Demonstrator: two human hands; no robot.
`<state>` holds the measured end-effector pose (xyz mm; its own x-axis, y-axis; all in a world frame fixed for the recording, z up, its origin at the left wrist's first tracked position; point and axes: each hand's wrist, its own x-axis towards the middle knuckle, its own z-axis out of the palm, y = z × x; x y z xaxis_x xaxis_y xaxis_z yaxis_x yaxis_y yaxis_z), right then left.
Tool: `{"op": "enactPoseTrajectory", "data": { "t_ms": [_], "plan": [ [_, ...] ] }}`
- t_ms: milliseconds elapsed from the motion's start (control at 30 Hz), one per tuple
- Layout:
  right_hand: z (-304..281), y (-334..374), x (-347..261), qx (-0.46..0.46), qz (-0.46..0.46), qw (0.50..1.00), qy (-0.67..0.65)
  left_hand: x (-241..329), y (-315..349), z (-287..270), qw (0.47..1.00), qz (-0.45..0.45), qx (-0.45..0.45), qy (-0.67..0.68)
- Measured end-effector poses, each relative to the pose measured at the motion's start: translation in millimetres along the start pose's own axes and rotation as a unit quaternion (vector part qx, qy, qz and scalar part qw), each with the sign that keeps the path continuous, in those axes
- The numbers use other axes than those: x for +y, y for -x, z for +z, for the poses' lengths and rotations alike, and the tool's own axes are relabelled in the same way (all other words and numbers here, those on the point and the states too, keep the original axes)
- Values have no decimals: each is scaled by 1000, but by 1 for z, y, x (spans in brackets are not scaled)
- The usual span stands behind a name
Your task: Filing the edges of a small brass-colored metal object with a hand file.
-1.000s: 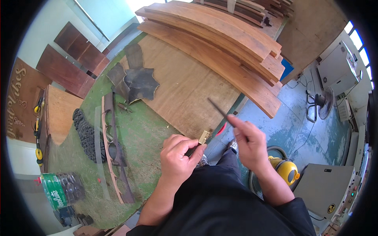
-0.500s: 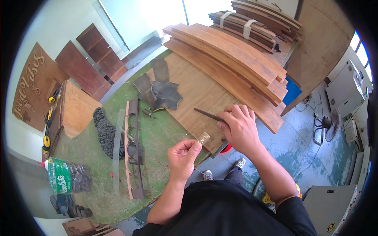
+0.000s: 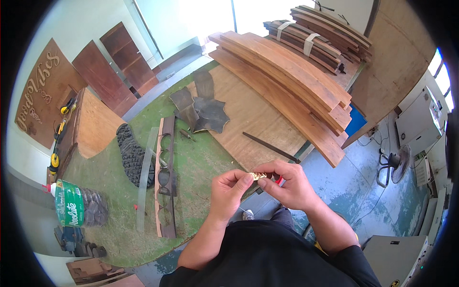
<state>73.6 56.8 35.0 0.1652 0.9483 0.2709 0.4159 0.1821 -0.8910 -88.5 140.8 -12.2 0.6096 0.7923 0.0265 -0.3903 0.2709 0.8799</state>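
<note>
A small gold-coloured metal piece [image 3: 258, 176] is pinched between both hands just past the near edge of the table. My left hand [image 3: 229, 190] grips its left end with thumb and forefinger. At its right end my right hand [image 3: 289, 185] is closed, thumb and fingertips on the piece and partly covering it. Beyond my hands, a slim dark file [image 3: 270, 146] lies on the plywood board [image 3: 241, 103], its near end close to the board's edge.
On the green table [image 3: 122, 246] are a dark slotted strip [image 3: 166, 201], a clear ruler [image 3: 147, 179], a black shoe sole [image 3: 131, 155], dark leather-like scraps [image 3: 208, 115] and a large plastic bottle [image 3: 81, 204]. Stacked planks [image 3: 291, 79] stand behind. A fan [image 3: 399, 162] stands right.
My right hand has put the file down on the board and come to the metal piece, now gripping it along with my left hand. The view has shifted slightly.
</note>
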Motion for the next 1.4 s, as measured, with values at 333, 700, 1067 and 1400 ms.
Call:
{"op": "enactPoseTrajectory", "data": {
  "t_ms": [333,700,1067,1400],
  "plan": [
    [7,3,3,7,61,998,-35,0,-1,-1,997,29,-17,-72],
    [20,8,13,14,158,975,-154,4,-4,-2,965,112,-29,-235],
    [23,17,17,-31,121,944,-304,12,-6,9,947,93,22,-306],
    [22,-1,22,47,143,989,-8,-6,-5,11,819,282,21,-499]
  ]
}}
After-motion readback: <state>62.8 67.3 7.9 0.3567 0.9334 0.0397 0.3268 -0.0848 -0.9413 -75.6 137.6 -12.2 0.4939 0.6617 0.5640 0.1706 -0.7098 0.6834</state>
